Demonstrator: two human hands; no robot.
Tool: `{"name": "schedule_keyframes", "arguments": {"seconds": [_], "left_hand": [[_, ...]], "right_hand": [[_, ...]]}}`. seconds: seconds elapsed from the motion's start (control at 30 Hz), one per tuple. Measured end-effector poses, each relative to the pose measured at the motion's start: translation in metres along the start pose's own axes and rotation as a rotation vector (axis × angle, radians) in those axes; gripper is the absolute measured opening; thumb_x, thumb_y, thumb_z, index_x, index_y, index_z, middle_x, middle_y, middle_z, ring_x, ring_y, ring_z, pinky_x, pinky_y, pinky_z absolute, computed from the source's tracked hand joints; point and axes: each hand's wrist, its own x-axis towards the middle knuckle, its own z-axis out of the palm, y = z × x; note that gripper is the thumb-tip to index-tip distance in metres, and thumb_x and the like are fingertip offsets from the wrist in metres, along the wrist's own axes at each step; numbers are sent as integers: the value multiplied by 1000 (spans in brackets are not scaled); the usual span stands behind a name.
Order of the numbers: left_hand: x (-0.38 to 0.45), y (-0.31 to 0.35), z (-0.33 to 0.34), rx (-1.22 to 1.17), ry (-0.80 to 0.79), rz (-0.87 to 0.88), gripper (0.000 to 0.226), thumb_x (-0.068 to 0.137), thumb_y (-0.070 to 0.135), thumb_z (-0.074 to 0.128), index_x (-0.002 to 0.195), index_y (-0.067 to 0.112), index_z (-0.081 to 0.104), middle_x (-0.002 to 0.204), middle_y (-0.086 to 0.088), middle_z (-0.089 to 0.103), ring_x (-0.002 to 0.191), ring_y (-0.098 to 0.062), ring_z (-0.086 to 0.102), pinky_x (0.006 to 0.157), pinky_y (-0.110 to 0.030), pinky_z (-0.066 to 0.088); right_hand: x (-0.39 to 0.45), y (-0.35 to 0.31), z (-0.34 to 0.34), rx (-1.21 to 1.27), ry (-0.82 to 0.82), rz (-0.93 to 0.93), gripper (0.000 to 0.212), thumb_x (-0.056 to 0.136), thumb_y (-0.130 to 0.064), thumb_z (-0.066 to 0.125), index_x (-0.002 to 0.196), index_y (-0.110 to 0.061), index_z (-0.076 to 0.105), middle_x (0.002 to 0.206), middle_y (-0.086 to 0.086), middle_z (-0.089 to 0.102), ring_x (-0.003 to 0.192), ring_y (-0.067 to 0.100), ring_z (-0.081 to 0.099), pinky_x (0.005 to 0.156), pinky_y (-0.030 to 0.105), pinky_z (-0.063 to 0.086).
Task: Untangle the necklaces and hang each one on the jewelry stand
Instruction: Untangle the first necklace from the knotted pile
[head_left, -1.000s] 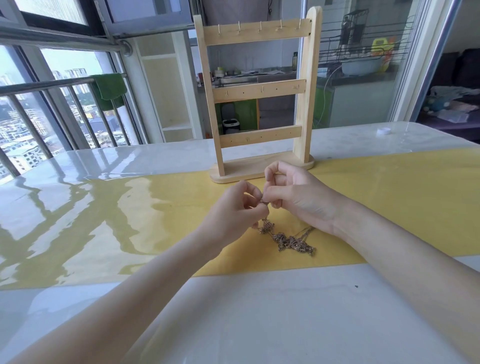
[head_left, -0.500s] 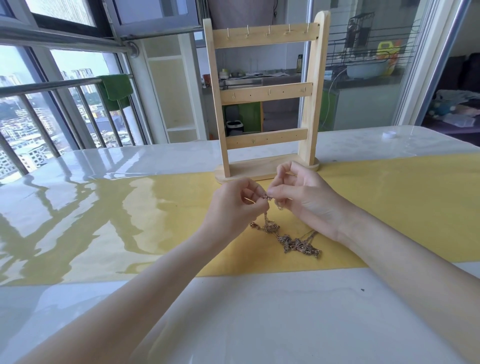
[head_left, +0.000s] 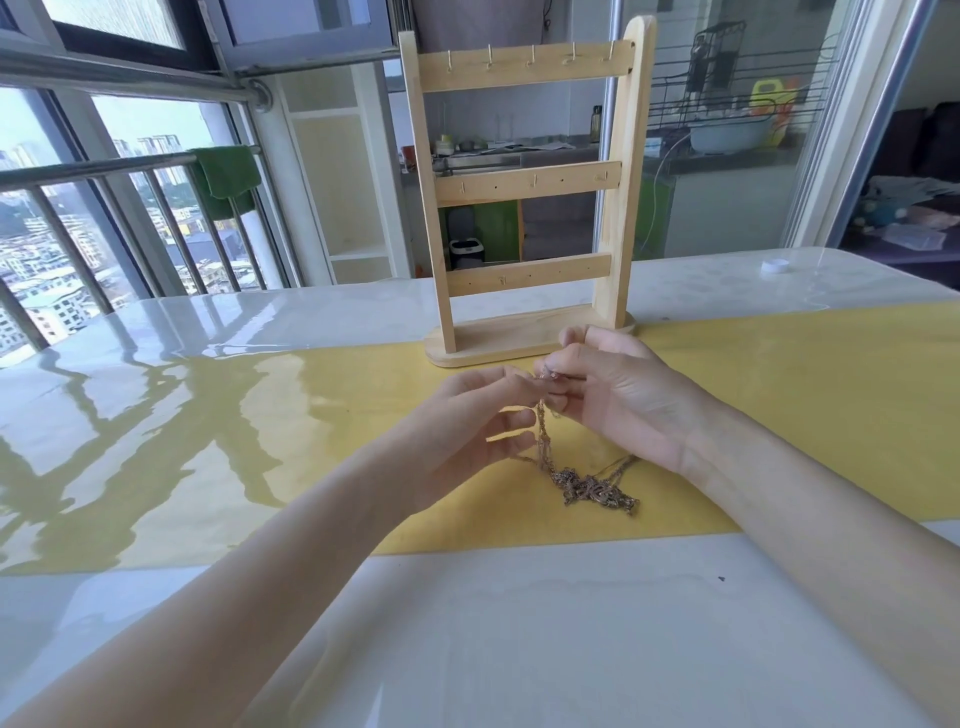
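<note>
The tangled necklaces (head_left: 592, 486) were heaped on the yellow mat (head_left: 779, 405), just in front of the wooden jewelry stand (head_left: 530, 208), with one twisted strand drawn up from the heap to the hands. The top of that strand was pinched between the thumb and forefinger of the right hand (head_left: 618, 395), the other fingers being curled behind it. The left hand (head_left: 467, 431) was held close beside it — its fingertips were brought against the same strand, the lower fingers loosely bent, though how firmly the chain was nipped could not be made out through the blur.

The stand was set upright at the far edge of the mat, its base partly hidden by the right hand's knuckles. Small hooks were seen on all three of its crossbars, and no chain was seen on any of them.

The mat was laid across a glossy white table (head_left: 467, 623), in which the window rail was mirrored. A small white cap (head_left: 775, 266) was placed well apart at the far right corner. A green cloth (head_left: 227, 171) was draped over the balcony railing (head_left: 93, 171) to the left — behind the stand, a kitchen counter was visible through glass.
</note>
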Motion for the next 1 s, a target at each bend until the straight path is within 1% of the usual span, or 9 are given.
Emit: {"name": "schedule_keyframes", "arguments": {"seconds": [0.13, 0.27, 0.4, 0.5, 0.57, 0.7, 0.83, 0.93, 1.0], "left_hand": [[2, -2, -2, 56, 82, 16, 15, 88, 7, 59, 74, 11, 59, 65, 3, 54, 60, -8, 51, 60, -18, 47], [1, 0, -1, -95, 117, -9, 14, 87, 5, 58, 74, 8, 59, 64, 0, 50, 53, -7, 48, 53, -15, 45], [3, -2, 0, -102, 189, 32, 11, 90, 5, 54, 80, 10, 54, 66, -1, 49, 47, -6, 42, 45, -15, 38], [4, -6, -1, 87, 267, 114, 16, 90, 4, 53, 76, 11, 50, 67, 0, 51, 47, -7, 41, 47, -16, 40], [3, -10, -1, 340, 321, 221, 18, 90, 5, 53, 74, 12, 47, 61, 2, 52, 47, -8, 39, 47, -17, 37], [2, -17, -1, 791, 372, 409, 18, 87, 7, 54, 75, 16, 43, 55, 2, 53, 45, -7, 39, 48, -20, 33], [2, -15, -5, 808, 381, 399, 17, 91, 9, 53, 79, 17, 44, 52, -2, 52, 40, -5, 39, 42, -15, 32], [4, -17, -6, 782, 373, 357, 15, 92, 11, 54, 80, 15, 45, 51, -3, 52, 37, -5, 37, 41, -16, 31], [5, -16, -8, 690, 363, 303, 17, 92, 13, 56, 79, 16, 46, 45, 5, 51, 36, -5, 35, 41, -18, 29]], "right_hand": [[-1, 1, 1, 41, -64, 40, 30, 68, -1, 65, 85, -16, 45, 72, 8, 54, 60, 14, 50, 53, 19, 47], [-1, 0, 2, -53, -59, 33, 33, 80, 9, 64, 89, -15, 43, 77, 11, 54, 60, 15, 47, 52, 20, 45], [-2, 0, 3, -241, -23, 9, 26, 86, 10, 57, 89, -12, 43, 72, 8, 51, 59, 14, 43, 56, 22, 41], [-2, 2, 2, -540, 19, -18, 16, 85, 4, 60, 92, -9, 54, 72, 7, 54, 59, 13, 44, 59, 21, 41], [-2, 3, 3, -796, 54, -65, 11, 84, -2, 61, 92, -8, 65, 68, 3, 58, 59, 10, 47, 61, 21, 42], [-2, 6, 5, -1062, 87, -123, 10, 80, -9, 65, 74, -13, 72, 70, 6, 66, 61, 9, 49, 63, 25, 42], [-2, 1, 3, -643, 137, -78, 19, 84, -1, 58, 67, -6, 66, 69, 7, 54, 57, 11, 43, 61, 23, 40], [-1, 2, 4, -402, 71, -14, 28, 86, 5, 47, 63, -4, 60, 68, 6, 51, 61, 14, 43, 59, 24, 39], [-1, 2, 4, -301, 19, 30, 28, 88, 4, 45, 65, -5, 57, 71, 5, 54, 66, 14, 49, 61, 26, 41]]}}
